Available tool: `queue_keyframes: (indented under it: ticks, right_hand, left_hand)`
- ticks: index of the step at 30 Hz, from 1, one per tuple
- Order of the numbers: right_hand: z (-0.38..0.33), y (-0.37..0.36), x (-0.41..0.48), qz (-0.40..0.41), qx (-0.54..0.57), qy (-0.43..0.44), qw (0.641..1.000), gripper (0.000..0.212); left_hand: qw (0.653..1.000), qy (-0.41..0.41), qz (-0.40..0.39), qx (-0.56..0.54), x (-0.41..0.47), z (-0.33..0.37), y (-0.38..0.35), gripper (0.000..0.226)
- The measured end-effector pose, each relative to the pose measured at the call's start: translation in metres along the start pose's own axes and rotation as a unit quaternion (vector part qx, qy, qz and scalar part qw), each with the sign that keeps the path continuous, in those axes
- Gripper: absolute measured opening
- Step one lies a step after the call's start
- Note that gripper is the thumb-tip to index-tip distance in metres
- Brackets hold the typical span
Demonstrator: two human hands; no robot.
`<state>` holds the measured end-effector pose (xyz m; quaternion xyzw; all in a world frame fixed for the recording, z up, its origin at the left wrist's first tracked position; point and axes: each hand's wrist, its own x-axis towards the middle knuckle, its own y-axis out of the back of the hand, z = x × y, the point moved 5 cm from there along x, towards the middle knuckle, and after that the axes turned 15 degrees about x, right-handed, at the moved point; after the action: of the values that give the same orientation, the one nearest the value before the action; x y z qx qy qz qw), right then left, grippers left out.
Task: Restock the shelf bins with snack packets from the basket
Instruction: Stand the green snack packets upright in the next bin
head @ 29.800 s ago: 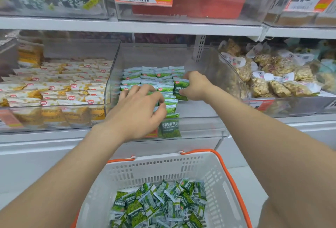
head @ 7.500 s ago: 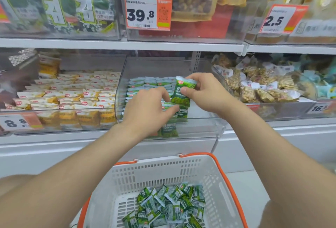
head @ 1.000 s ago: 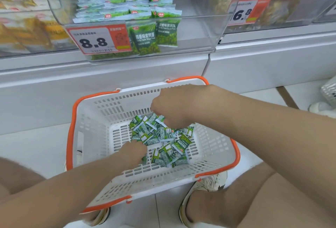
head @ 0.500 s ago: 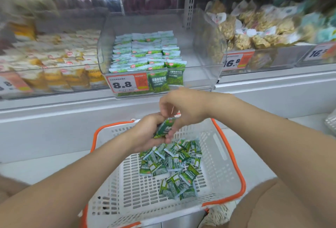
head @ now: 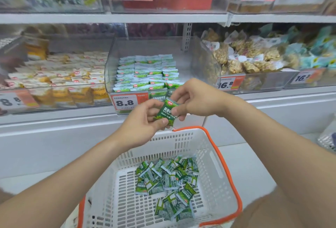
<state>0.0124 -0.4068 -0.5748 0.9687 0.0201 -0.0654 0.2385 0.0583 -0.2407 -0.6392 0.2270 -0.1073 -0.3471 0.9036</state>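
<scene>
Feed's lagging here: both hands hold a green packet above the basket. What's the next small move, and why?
Probably lift the green packet into the middle bin, front row: left hand and right hand pinch it before that bin, which holds matching packets.

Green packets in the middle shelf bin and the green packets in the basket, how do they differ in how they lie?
The bin packets stand in neat overlapping rows; the basket packets lie jumbled at all angles. The bin packets show mostly their pale top edges; the basket packets show whole fronts and backs. Both seem the same green snack.
</scene>
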Motion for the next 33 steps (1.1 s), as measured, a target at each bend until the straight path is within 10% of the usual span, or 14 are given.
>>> queue_keyframes:
  ticks: [7,12,18,27,33]
  right_hand:
    - [-0.011,0.026,0.000,0.053,0.041,0.099,0.993,0.012]
    - [-0.009,0.064,0.019,0.247,-0.073,0.180,0.949,0.012]
    - [0.003,0.045,0.053,0.104,-0.206,0.027,0.973,0.027]
    - [0.012,0.054,0.068,0.064,-0.047,-0.131,0.988,0.009]
    - [0.010,0.052,0.070,0.069,-0.089,-0.244,0.963,0.075]
  left_hand:
    - [0.986,-0.065,0.131,0.079,0.010,0.033,0.024,0.031]
    - [0.876,-0.175,0.299,0.337,0.019,0.059,0.055,0.022]
    - [0.878,-0.104,0.176,0.432,0.065,0.057,0.069,0.018]
    - [0.871,-0.037,-0.029,0.490,0.112,0.052,0.069,0.027]
    - [0.878,0.002,-0.058,0.475,0.127,0.038,0.066,0.036]
